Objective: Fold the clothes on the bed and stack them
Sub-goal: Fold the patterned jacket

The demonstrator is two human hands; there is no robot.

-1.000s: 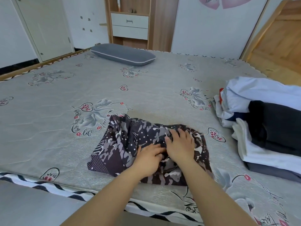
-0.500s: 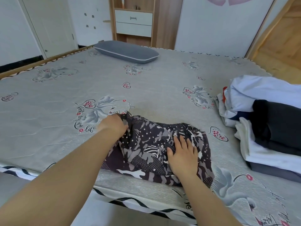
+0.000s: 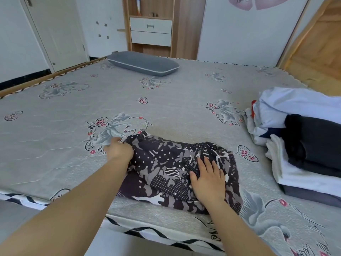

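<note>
A bedroom with white walls, a wooden cabinet and a white door surrounds a wide bed covered in grey printed fabric. The fingers of the right hand lie straight and spread, pressing flat on a dark patterned garment that sits bunched near the bed's front edge. The left hand grips the garment's far left corner, its fingers curled into the cloth and mostly hidden. To the right, well apart from the garment, a stack of clothes in white, black and pale blue rests on the bed. A grey pillow lies at the far side.
</note>
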